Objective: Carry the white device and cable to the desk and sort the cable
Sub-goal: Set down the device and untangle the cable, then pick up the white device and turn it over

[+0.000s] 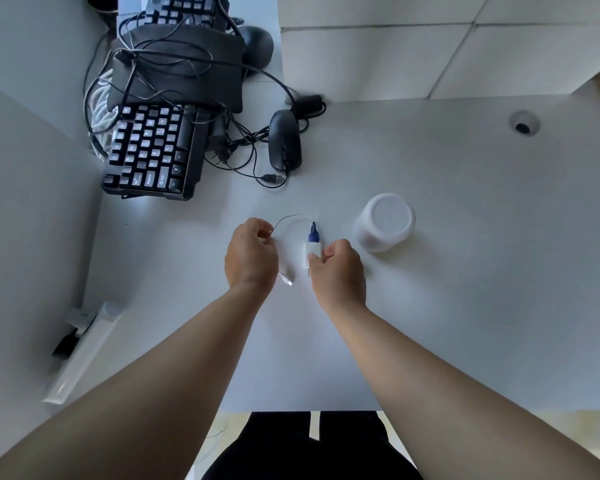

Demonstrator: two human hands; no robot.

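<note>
A small white device (308, 254) with a blue plug (313, 233) at its far end sits just over the white desk (465, 306). My right hand (338, 268) is shut on the device from the right. A thin white cable (291, 219) arcs from the blue plug leftward into my left hand (252, 254), which pinches it. The cable's free end, a small white connector (286, 279), hangs out below my left hand, between the two hands.
A white cylindrical container (385, 221) stands just right of my hands. At the back left lie a black keyboard (149, 154), a black mouse (284, 140) and a tangle of black cables (174, 60). A cable hole (523, 123) sits at the back right.
</note>
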